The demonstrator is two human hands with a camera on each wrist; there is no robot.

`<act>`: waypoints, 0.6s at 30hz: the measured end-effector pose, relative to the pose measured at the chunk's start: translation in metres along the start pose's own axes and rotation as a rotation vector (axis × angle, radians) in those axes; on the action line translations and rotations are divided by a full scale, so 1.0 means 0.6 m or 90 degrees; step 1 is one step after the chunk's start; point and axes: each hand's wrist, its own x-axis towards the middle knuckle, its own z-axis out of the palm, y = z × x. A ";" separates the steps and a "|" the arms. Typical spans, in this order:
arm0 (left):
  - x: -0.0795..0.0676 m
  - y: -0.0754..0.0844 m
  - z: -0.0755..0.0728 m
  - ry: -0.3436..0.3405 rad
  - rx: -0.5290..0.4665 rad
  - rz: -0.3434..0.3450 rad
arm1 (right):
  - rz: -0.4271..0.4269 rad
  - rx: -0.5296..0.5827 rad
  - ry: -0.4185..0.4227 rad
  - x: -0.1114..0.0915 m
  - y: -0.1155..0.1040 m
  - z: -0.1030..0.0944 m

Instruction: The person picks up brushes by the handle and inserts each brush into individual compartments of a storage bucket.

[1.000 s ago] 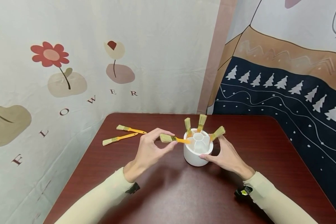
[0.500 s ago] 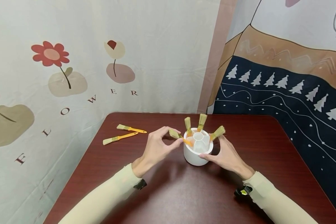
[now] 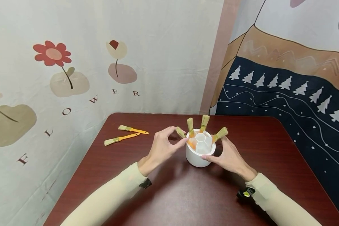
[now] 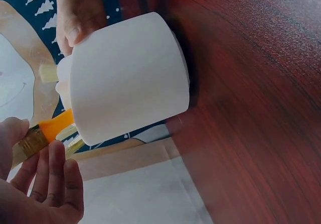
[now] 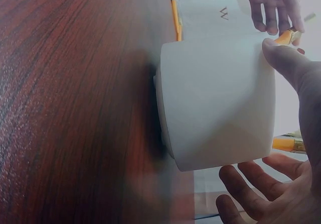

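Note:
A round white holder, split inside into compartments around a central ring, stands on the table. My left hand pinches a paintbrush near its metal band, bristles up and tilted left. Its orange handle reaches down inside the holder's left rim; in the left wrist view the handle passes behind the white wall. My right hand grips the holder from the right, thumb at the front rim, fingers around the far side. Three more brushes stand in it, one at the back left, one at the back, one at the right.
Two paintbrushes with yellow-orange handles lie on the dark red table at the left, one farther back and one nearer. Printed curtains hang right behind the table's back edge.
My left hand has moved right and brought the paintbrush from nearly level to a steeper tilt, its handle deeper in the holder. The right hand keeps its grip.

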 end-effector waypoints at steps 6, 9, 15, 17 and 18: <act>0.003 -0.005 0.008 -0.016 0.025 -0.026 | -0.001 -0.001 0.000 0.001 0.000 0.001; 0.004 -0.008 0.012 -0.021 0.040 -0.034 | -0.002 -0.002 0.000 0.002 0.000 0.002; 0.005 -0.012 0.019 -0.031 0.064 -0.040 | 0.000 -0.003 0.001 0.004 -0.002 0.002; 0.004 -0.013 0.021 -0.034 0.069 -0.037 | -0.002 -0.002 0.004 0.004 -0.001 0.003; 0.004 -0.013 0.022 -0.035 0.071 -0.033 | -0.002 -0.002 0.004 0.004 -0.001 0.003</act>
